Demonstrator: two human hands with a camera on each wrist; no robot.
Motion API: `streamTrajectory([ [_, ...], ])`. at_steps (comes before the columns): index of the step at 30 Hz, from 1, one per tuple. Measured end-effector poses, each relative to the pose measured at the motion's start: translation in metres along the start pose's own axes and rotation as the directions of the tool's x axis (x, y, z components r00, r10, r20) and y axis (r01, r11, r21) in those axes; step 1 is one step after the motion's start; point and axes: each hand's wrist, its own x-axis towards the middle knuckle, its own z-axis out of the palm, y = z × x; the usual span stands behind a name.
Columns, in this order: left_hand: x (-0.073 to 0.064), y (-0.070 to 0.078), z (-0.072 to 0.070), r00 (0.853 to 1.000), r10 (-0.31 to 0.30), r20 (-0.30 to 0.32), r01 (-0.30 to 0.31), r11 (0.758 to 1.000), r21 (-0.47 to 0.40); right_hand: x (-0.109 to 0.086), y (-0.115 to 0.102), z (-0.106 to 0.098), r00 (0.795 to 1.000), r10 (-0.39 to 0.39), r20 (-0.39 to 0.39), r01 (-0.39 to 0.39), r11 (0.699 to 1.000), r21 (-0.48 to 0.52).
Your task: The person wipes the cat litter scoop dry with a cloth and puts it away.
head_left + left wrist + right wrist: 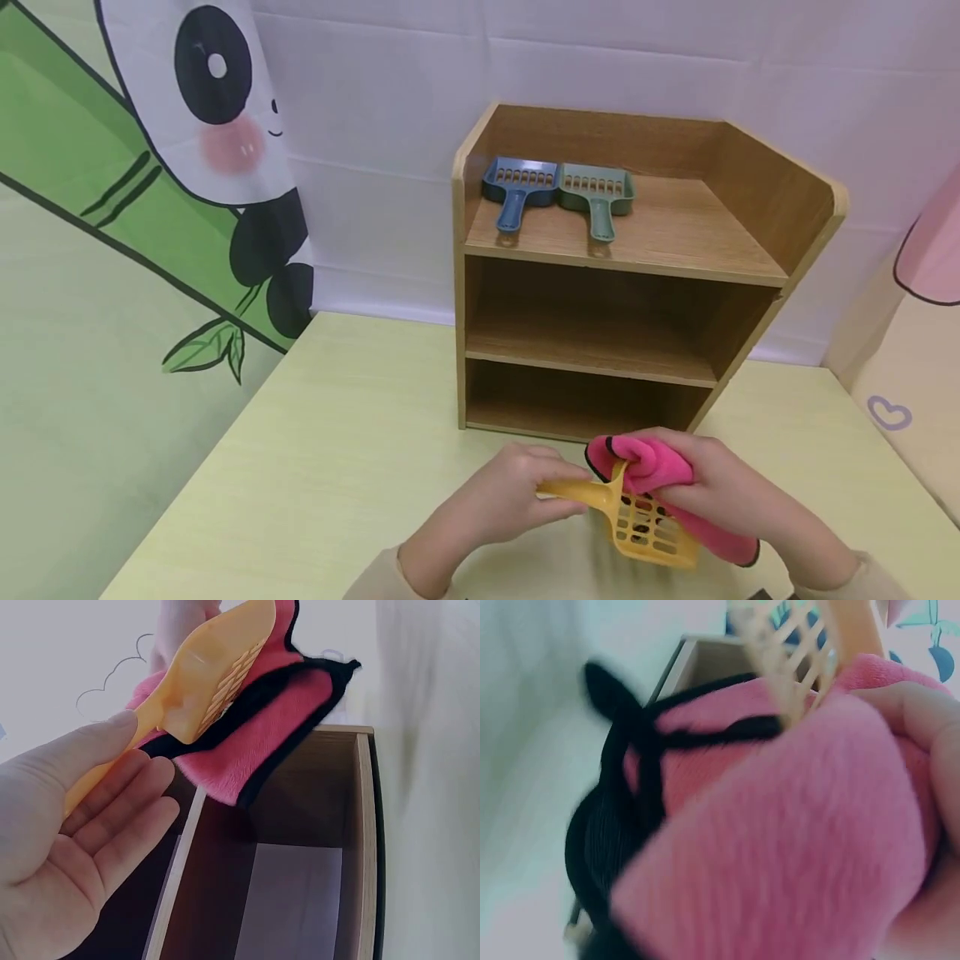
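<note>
A yellow litter scoop (pixel 648 529) with a slotted bed is held over the table in front of the shelf. My left hand (pixel 517 492) grips it by the handle, thumb along one side and fingers behind, as the left wrist view shows. A pink cloth (pixel 660 467) with black edging is bunched in my right hand (pixel 720 483), which holds it against the far side of the scoop's bed. In the right wrist view the cloth (pixel 780 840) hides most of the scoop and the fingertips.
Behind my hands stands a wooden shelf unit (pixel 592 367) with an angled right side. On its top board lie a blue scoop (pixel 521 183) and a green scoop (pixel 597 193), side by side. The pale yellow table (pixel 300 467) stretches to both sides; a printed cloth backdrop (pixel 375 150) hangs behind.
</note>
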Motion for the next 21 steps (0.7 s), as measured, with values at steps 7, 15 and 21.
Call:
streamTrajectory([
  [7, -0.001, -0.001, -0.003, 0.997, 0.07, -0.018, -0.069, 0.996, 0.052, 0.005, -0.017, 0.004, 1.0, 0.002, 0.011, 0.0, 0.983, -0.185],
  [15, -0.003, -0.008, -0.013, 0.992, 0.076, -0.099, -0.067, 0.994, 0.086, -0.005, -0.013, -0.007, 0.995, 0.044, -0.089, -0.062, 0.976, -0.208],
  [21, -0.005, -0.012, -0.015, 0.979, 0.127, -0.162, -0.108, 0.987, 0.121, -0.013, -0.001, -0.009, 0.985, 0.1, -0.143, -0.111, 0.991, -0.075],
])
